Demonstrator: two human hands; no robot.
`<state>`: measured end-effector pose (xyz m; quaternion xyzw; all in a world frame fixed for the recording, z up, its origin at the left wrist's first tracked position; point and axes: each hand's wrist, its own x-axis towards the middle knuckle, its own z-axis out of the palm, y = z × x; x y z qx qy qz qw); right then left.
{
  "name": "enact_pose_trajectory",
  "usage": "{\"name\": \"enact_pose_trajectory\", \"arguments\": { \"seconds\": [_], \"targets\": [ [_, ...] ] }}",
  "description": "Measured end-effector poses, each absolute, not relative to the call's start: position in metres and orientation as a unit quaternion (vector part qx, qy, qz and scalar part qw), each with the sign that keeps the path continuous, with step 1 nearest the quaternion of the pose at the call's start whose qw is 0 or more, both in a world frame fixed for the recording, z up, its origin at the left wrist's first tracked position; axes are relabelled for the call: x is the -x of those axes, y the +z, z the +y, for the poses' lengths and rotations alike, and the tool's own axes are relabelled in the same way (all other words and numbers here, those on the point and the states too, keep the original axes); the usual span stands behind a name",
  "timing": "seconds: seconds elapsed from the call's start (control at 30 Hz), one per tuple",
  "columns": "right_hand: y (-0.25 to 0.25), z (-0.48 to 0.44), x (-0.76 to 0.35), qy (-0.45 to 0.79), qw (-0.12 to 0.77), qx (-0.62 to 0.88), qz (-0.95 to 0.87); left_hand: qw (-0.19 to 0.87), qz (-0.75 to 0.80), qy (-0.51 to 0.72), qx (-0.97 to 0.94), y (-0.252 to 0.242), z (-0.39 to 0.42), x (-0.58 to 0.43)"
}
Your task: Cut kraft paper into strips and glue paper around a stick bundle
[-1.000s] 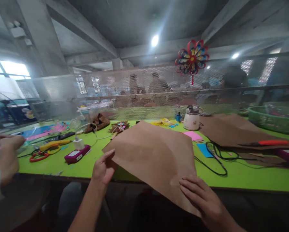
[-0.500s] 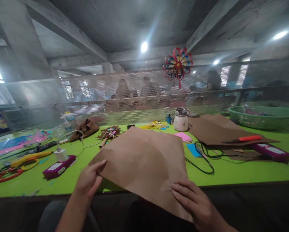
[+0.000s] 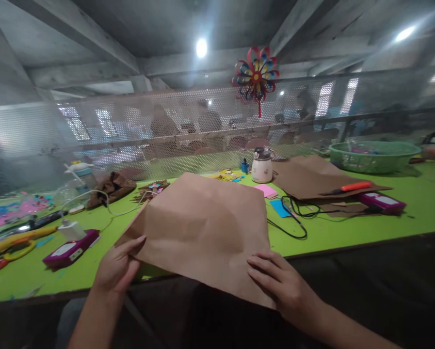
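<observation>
A large sheet of brown kraft paper (image 3: 202, 228) is held between my two hands, tilted over the table's front edge. My left hand (image 3: 117, 264) pinches its left corner, thumb on top and the other fingers underneath. On the right side, my right hand (image 3: 281, 281) grips the lower corner with its fingers lying over the top face; its thumb is hidden beneath. The sheet's far edge reaches over the green tabletop (image 3: 188, 291)-side area toward scraps at the back. Past its right edge lie a blue paper piece (image 3: 280, 208) and a pink paper stack (image 3: 266, 191).
More brown paper (image 3: 312, 177) lies back right, with an orange-handled tool (image 3: 353, 186) on it. Purple power strips (image 3: 72, 248) sit on both sides, with cables. A white bottle (image 3: 262, 167), a green basket (image 3: 375, 157) and scissors (image 3: 21, 249) stand or lie around. A pinwheel-like ornament (image 3: 256, 77) hangs above.
My view has turned slightly to the right and down, so the table's things appear shifted left and up. Both hands still hold the paper, whose left side now looks more bent.
</observation>
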<state>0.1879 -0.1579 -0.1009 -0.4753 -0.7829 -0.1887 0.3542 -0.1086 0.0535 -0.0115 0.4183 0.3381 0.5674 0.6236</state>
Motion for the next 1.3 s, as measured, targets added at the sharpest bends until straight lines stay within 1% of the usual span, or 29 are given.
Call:
{"name": "enact_pose_trajectory", "arguments": {
  "seconds": [0.17,0.33,0.43,0.53,0.63,0.83,0.97,1.07,1.1,1.2,1.3],
  "targets": [
    [-0.1,-0.154,-0.195,-0.198,0.31,0.496,-0.787,0.637,0.33,0.578,-0.389,-0.004,0.062,0.103],
    [-0.103,-0.147,-0.204,-0.258,0.284,0.469,-0.795,0.665,0.314,0.547,-0.4,0.003,0.071,0.101],
    [-0.098,-0.145,-0.205,-0.304,0.291,0.428,-0.8,0.678,0.272,0.535,-0.425,0.008,0.075,0.1],
    [-0.093,-0.144,-0.202,-0.325,0.288,0.412,-0.801,0.688,0.242,0.526,-0.438,0.013,0.075,0.099],
    [-0.093,-0.141,-0.2,-0.345,0.279,0.4,-0.802,0.689,0.229,0.523,-0.446,0.019,0.072,0.097],
    [-0.096,-0.132,-0.21,-0.365,0.302,0.39,-0.79,0.671,0.236,0.521,-0.472,0.026,0.064,0.101],
    [-0.087,-0.136,-0.227,-0.35,0.281,0.426,-0.785,0.614,0.279,0.574,-0.465,0.018,0.051,0.111],
    [-0.085,-0.132,-0.254,-0.365,0.29,0.455,-0.758,0.571,0.302,0.593,-0.481,0.005,0.027,0.114],
    [-0.085,-0.128,-0.267,-0.371,0.296,0.472,-0.743,0.556,0.319,0.58,-0.503,-0.001,0.017,0.112],
    [-0.083,-0.113,-0.315,-0.366,0.31,0.51,-0.714,0.568,0.343,0.543,-0.514,-0.018,-0.018,0.104],
    [-0.073,-0.106,-0.363,-0.378,0.289,0.558,-0.68,0.551,0.395,0.47,-0.565,-0.034,-0.047,0.093]
  ]
}}
